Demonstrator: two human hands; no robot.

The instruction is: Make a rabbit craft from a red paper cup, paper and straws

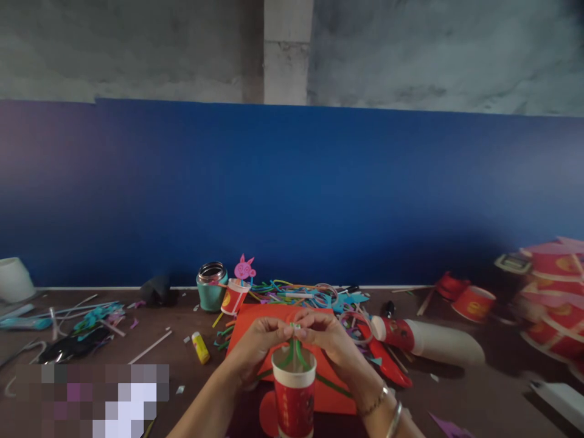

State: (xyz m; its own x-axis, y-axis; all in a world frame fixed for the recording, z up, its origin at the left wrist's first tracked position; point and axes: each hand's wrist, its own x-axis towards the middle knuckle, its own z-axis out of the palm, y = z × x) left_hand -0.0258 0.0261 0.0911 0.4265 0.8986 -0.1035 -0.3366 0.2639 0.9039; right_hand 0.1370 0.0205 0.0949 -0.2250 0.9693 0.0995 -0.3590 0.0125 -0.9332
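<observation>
Curved green strips (300, 354), tapered cup (294, 398)

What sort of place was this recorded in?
Probably a craft workspace in a bare, perhaps unfinished room: green strips stand at the mouth of a red-and-white cup, a pink cut-out figure tops another, and rough concrete shows above the blue partition.

At the back, a teal insulated jar (212, 297), mouth open, right beside a red-and-white paper cup (233, 299), and there's a pink pointy-eared cutout face (243, 267) just above its rim! Nearer, a yellow glue stick (201, 349) on the brown table (488, 401). Over right, nested paper cups (444, 345) lie sideways; behind everything, a blue partition (292, 182)!
</observation>
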